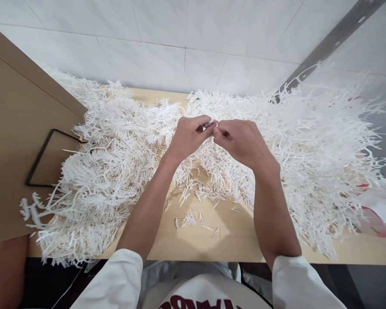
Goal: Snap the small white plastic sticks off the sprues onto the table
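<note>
Currently both hands meet above the middle of the table (238, 240): left hand (188, 137) and right hand (241, 141) pinch one small white plastic piece (210, 124) between fingertips, held over the heaps. Large tangles of white plastic sprues (106, 171) lie left and right; loose snapped-off sticks (193, 201) scatter below the hands. Risks, as judged: the piece is tiny, so a slip of the pinch would drop it into the pile, where it would be hard to find; sticks near the table's front edge could roll off.
</note>
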A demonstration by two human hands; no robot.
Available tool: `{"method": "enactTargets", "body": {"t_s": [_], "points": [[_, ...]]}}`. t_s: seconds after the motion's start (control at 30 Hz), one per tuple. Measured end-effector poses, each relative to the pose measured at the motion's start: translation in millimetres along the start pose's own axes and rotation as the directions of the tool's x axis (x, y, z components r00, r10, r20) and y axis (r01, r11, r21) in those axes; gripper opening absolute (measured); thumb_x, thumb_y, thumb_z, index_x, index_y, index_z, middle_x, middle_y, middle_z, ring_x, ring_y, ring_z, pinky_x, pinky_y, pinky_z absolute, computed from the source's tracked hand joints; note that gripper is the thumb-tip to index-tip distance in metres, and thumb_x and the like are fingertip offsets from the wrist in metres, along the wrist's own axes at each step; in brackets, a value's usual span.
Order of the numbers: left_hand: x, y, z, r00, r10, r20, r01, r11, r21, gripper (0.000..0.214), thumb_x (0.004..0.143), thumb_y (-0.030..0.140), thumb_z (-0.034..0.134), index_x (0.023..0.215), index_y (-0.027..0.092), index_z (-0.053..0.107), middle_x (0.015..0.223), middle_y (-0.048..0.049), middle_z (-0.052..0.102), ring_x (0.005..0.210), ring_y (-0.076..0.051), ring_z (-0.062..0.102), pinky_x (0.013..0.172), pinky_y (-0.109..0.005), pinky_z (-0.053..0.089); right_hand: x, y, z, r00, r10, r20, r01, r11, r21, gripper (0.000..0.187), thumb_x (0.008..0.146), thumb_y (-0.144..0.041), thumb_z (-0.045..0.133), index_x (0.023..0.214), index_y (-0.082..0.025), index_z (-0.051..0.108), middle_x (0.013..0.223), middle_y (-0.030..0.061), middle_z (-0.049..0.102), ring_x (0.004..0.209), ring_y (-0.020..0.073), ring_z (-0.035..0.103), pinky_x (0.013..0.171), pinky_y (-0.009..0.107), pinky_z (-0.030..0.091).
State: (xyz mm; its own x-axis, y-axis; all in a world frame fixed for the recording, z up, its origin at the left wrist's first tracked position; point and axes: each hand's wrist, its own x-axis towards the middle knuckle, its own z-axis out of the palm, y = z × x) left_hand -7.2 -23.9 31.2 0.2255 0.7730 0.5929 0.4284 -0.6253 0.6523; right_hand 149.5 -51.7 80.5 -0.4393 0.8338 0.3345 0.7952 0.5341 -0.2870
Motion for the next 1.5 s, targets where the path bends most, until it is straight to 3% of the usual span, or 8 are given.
{"method": "enactTargets", "body": {"t_s": [0.23,0.4,0.53,0.7,0.87,1.23,1.43,1.5], "points": [[-3.0,7.7,5.4,0.990,0.079,-0.120,-0.065,0.991,0.115,0.022,0.092,0.028,0.044,0.079,0.020,0.059,0.073,-0.0005,0.065,0.062,-0.009,0.054,0.058,-0.024,0.039,-7.8,-10.2,-16.1,0.999,-0.040,-0.022,0.041,0.995,0.088,0.037,0.086,-0.022,0.044,0.057,-0.020,0.022,0.053,-0.0049,0.021,0.051,0.0081,0.016,0.052,0.029,0.017],[-3.1,-37.6,-9.0,0.967,-0.226,-0.121,0.240,0.964,0.117,0.025,0.089,0.026,0.050,0.065,0.019,0.054,0.059,0.0002,0.062,0.052,-0.009,0.052,0.052,-0.023,0.036,-29.5,-45.7,-45.6,0.910,-0.344,-0.231,0.410,0.822,0.395,0.039,0.083,-0.015,0.053,0.057,-0.021,0.024,0.052,-0.0056,0.025,0.049,0.0078,0.025,0.047,0.027,0.023],[1.0,-49.3,-19.8,0.930,-0.326,-0.171,0.316,0.945,-0.085,0.025,0.088,0.033,0.054,0.068,0.019,0.051,0.064,0.0004,0.062,0.054,-0.007,0.053,0.050,-0.022,0.036,-25.8,-39.0,-43.1,0.915,-0.163,-0.370,0.237,0.957,0.165,0.037,0.084,-0.018,0.059,0.055,-0.019,0.038,0.052,-0.0061,0.036,0.050,0.0057,0.030,0.050,0.026,0.026],[4.5,-21.5,-16.4,0.967,-0.227,0.113,0.246,0.947,-0.206,0.028,0.085,0.041,0.058,0.070,0.018,0.049,0.066,0.0014,0.057,0.061,-0.008,0.056,0.054,-0.021,0.039,1.8,14.1,-0.1,0.946,0.202,-0.252,-0.138,0.958,0.250,0.032,0.082,-0.047,0.062,0.069,-0.020,0.054,0.063,-0.0034,0.050,0.058,0.0090,0.043,0.057,0.026,0.033],[2.6,-14.0,-13.7,0.962,-0.193,0.194,0.219,0.968,-0.122,0.025,0.086,0.038,0.056,0.070,0.019,0.051,0.058,0.0041,0.045,0.052,-0.007,0.040,0.050,-0.022,0.029,10.1,33.7,26.1,0.999,0.032,0.001,-0.031,0.945,0.326,0.042,0.091,-0.058,0.039,0.098,-0.023,0.061,0.094,0.0029,0.062,0.083,0.0138,0.055,0.074,0.028,0.040],[-0.5,-24.4,10.8,0.966,-0.247,0.073,0.257,0.937,-0.234,0.033,0.082,0.030,0.056,0.056,0.018,0.038,0.051,0.0056,0.037,0.049,-0.005,0.032,0.047,-0.021,0.026,11.4,21.5,24.7,0.999,0.013,0.032,-0.020,0.974,0.224,0.033,0.088,-0.025,0.045,0.057,-0.019,0.035,0.055,-0.0047,0.036,0.053,0.0082,0.028,0.057,0.027,0.024],[-5.2,-56.6,12.6,0.871,-0.465,-0.161,0.409,0.865,-0.290,0.034,0.083,0.040,0.057,0.060,0.019,0.042,0.053,0.0059,0.032,0.046,-0.006,0.026,0.042,-0.024,0.020,-1.2,-18.5,1.8,0.882,-0.385,0.273,0.164,0.793,0.587,0.033,0.090,-0.035,0.048,0.062,-0.019,0.054,0.060,-0.0042,0.052,0.055,0.0067,0.040,0.057,0.023,0.032],[-6.0,-65.7,7.3,0.872,-0.466,-0.148,0.410,0.862,-0.298,0.035,0.082,0.046,0.058,0.064,0.020,0.043,0.053,0.0065,0.029,0.046,-0.006,0.023,0.042,-0.024,0.020,-1.0,-20.4,3.7,0.948,-0.280,0.151,0.175,0.855,0.488,0.036,0.088,-0.034,0.051,0.057,-0.019,0.049,0.056,-0.0045,0.048,0.054,0.0068,0.037,0.057,0.024,0.029]]}}
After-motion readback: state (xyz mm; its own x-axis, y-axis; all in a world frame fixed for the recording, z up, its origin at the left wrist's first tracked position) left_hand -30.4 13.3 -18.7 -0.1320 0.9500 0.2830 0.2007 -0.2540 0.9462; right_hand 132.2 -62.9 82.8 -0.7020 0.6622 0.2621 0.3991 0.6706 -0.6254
